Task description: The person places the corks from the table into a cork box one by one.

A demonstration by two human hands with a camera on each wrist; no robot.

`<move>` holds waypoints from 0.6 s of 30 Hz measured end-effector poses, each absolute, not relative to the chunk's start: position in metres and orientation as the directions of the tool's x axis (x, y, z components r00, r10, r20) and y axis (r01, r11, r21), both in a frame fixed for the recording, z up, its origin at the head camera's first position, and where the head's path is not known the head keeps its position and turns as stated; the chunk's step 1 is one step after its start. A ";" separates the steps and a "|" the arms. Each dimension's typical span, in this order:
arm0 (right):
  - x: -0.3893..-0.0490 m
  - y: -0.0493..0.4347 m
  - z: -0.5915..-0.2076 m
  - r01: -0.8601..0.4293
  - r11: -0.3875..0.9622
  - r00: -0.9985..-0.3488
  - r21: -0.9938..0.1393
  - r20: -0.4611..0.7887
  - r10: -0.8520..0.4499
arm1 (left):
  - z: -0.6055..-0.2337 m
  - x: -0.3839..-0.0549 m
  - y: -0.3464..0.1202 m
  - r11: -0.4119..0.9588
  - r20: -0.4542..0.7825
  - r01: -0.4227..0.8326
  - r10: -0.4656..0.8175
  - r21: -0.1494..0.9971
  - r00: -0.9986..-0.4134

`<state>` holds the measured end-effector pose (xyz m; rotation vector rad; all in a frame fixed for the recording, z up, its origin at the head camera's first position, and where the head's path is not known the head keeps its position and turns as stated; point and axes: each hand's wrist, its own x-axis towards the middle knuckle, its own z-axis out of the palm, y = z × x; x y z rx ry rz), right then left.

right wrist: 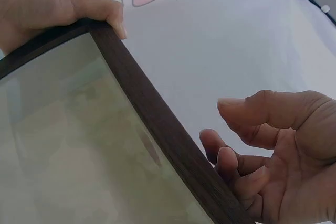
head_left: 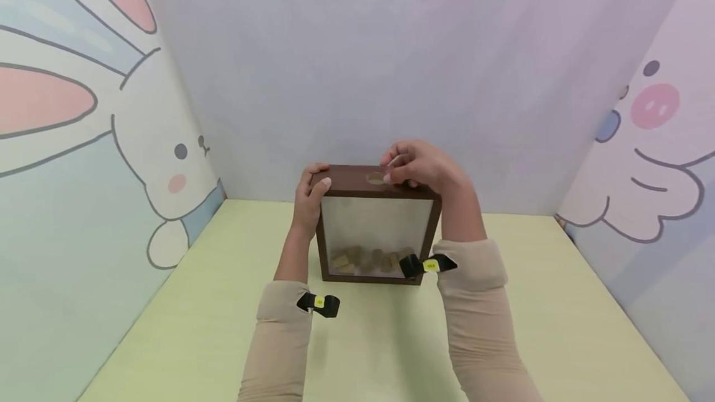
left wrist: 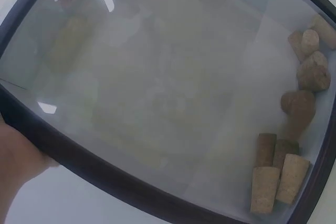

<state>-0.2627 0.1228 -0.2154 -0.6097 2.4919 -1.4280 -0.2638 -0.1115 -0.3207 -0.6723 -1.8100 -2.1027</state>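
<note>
A dark brown wooden shadow box with a clear front stands upright on the table. Several tapered corks lie loose along its bottom, behind the pane. My left hand grips the box's upper left corner, thumb on the top edge. Over the top, beside the oval opening, is my right hand. Its thumb and forefinger stand apart with nothing visible between them in the right wrist view, and its other fingers bend loosely by the frame edge.
The pale yellow-green table extends around the box. A plain light curtain hangs behind it. Side panels carry a cartoon rabbit at left and a pig at right. Black straps cross both sleeves.
</note>
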 end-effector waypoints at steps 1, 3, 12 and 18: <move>-0.258 0.126 -0.217 -0.276 0.442 -0.891 -0.854 0.055 -0.450 | -0.323 -0.265 -0.113 -0.152 0.509 0.495 0.069 0.855 -0.858; -0.248 0.133 -0.221 -0.325 0.437 -0.888 -0.839 0.112 -0.446 | -0.330 -0.268 -0.115 -0.113 0.485 0.479 0.037 0.870 -0.873; -0.204 0.171 -0.256 -0.479 0.232 -0.846 -0.847 0.376 -0.378 | -0.352 -0.254 -0.128 -0.007 0.491 0.493 -0.065 0.870 -0.869; -0.181 0.199 -0.290 -0.545 0.209 -0.832 -0.812 0.494 -0.254 | -0.364 -0.224 -0.140 0.091 0.390 0.384 -0.058 0.919 -0.919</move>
